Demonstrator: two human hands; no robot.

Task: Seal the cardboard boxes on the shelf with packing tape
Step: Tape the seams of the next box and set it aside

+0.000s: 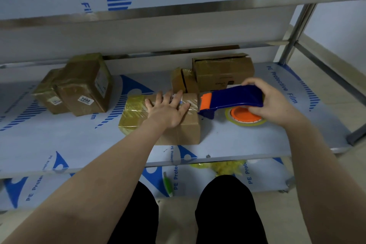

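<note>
Closest to the lens, black-trousered knees point(227, 214) under the front edge of a steel shelf covered in white-and-blue protective film point(257, 144). Just beyond the knees, on a lower shelf point(263, 176), a green stick-like tool point(167, 184) and crumpled yellow plastic point(227, 167). Near the front edge at mid-shelf, a brown cardboard box partly wrapped in yellowish tape point(188, 130), pressed from above by the left hand point(168, 111), laid flat with fingers straight and spread, holding nothing. Against the top edge at the box's right end, the orange nose of a dark blue plastic tape dispenser point(233, 97), gripped by the right hand point(275, 101) with fingers and thumb curled round its rear. Beneath the dispenser, its orange-cored roll of clear tape point(245, 118), on the shelf or just above it; cannot tell which. Toward the left edge, two touching boxes: a bigger tape-covered brown box labelled 7202 point(83, 85) and a smaller taped brown box point(49, 97) on its left. Along the back edge, a brown carton with loose top flaps point(223, 73) and a small brown box point(182, 81) just beside it on the left.
</note>
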